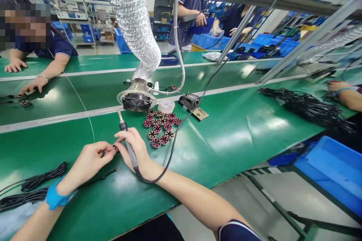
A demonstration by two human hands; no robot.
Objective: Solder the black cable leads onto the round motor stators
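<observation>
My right hand (137, 150) holds a soldering iron (130, 150), its tip pointing up and away toward the extractor fan. The thumb and forefinger of that hand also reach a small round motor stator (115, 148). My left hand (92, 160), with a blue wristband, pinches the same stator from the left; fingers cover most of it. Just right of the iron lies a group of several similar stators (157, 128) with red and dark coils. Below my hands a black cable end (111, 173) with bare tips rests on the green bench.
A fume extractor fan (137, 101) hangs from a silver duct over the bench. Behind the stators are a round translucent dish (166, 106) and an iron stand (190, 101). Coiled black cables (43, 177) lie left, a cable bundle (299, 105) right. Co-workers sit and stand beyond.
</observation>
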